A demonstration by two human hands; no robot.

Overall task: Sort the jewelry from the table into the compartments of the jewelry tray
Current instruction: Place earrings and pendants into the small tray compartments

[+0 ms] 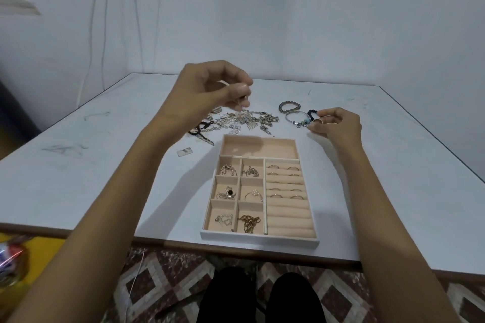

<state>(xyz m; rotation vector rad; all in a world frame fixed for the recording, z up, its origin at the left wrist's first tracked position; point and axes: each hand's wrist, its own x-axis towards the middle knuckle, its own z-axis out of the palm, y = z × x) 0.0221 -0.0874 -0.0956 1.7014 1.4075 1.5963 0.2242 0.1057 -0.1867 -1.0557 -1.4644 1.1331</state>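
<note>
A beige jewelry tray [308, 241] lies at the table's near edge. Its six small left cells hold earrings, a pearl ring and a gold chain [248, 222]. Several rings sit in the ring rolls [284, 181] on the right, and the long back cell is bare. Behind the tray a pile of loose jewelry [246, 120] is spread on the table. My left hand [210, 92] hovers above the pile, fingertips pinched on something small and blurred. My right hand [333, 123] pinches a small gold ring, beside the bracelets [295, 115].
A dark beaded bracelet [289, 107] lies behind the silver bangle. A small flat tag [185, 151] lies left of the tray. The white table [91, 165] meets the wall at the back; patterned floor and my dark-clad legs [262, 296] show below.
</note>
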